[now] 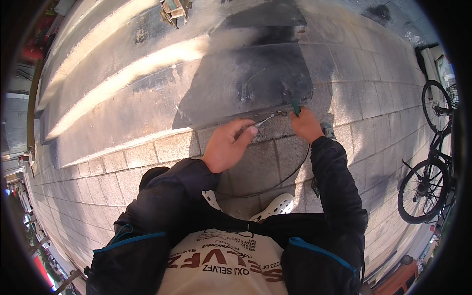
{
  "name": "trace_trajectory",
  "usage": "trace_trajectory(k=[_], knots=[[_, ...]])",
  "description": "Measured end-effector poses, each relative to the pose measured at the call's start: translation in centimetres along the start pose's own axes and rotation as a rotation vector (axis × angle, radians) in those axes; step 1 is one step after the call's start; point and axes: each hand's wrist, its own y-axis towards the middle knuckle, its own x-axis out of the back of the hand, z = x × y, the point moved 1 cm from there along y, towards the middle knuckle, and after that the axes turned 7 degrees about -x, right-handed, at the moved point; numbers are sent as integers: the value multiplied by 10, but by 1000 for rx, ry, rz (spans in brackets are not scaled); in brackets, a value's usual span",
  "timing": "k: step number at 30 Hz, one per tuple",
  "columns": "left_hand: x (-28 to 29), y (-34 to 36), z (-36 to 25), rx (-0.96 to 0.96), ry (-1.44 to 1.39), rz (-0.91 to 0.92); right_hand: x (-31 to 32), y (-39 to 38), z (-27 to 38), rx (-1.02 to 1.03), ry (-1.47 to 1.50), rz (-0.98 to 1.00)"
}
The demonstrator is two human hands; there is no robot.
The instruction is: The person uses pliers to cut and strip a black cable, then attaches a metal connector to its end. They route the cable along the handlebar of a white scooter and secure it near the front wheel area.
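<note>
My left hand (229,146) is closed, with thumb and fingers pinching a thin silver rod (264,120). The rod slants up to the right, and a small dark loop (282,113) shows near its far end. To the right, my right hand (307,126) is wrapped round a green-handled tool (295,106). That tool points up and away, its dark tip blurring into the shaded step. A thin black cable (298,170) hangs below my right hand and curves left over the paving near my feet; its upper end is hidden.
Wide concrete steps (191,83) rise ahead, with a small worn wooden and metal object (174,10) on them. Paving blocks (167,148) run below. White clogs (276,206) show at my feet. A black bicycle (428,182) stands at the right.
</note>
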Motion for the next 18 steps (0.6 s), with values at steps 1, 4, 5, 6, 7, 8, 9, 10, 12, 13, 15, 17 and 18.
trace_trajectory(k=[1,4,5,6,7,8,9,10,12,13,15,17,18], knots=[[-1,1,-3,2,21,9,-6,10,10,-43,-27,-82],[-2,-1,-10,45,38,38,-31,35,36,-71,-71,-314],[-1,-4,-8,80,14,53,-36,36,46,-61,-85,-384],[0,-5,-8,116,-11,72,-37,35,52,87,-130,-540],[-1,-3,-9,113,-31,87,-36,34,56,235,-174,-695],[0,-3,-10,118,-52,102,-33,28,59,382,-218,-841],[-1,-2,-10,121,-78,119,-20,21,62,339,107,-466],[1,-4,-8,119,-89,97,-1,7,75,288,424,-65],[4,2,-6,91,-120,64,31,-16,89,214,734,471],[5,3,-6,94,-112,58,45,-29,89,212,746,603],[3,7,-7,91,-96,66,53,-44,82,258,698,690],[-1,10,-7,77,-110,71,55,-52,77,364,568,615],[-3,11,-7,69,-118,74,57,-55,76,364,575,602]])
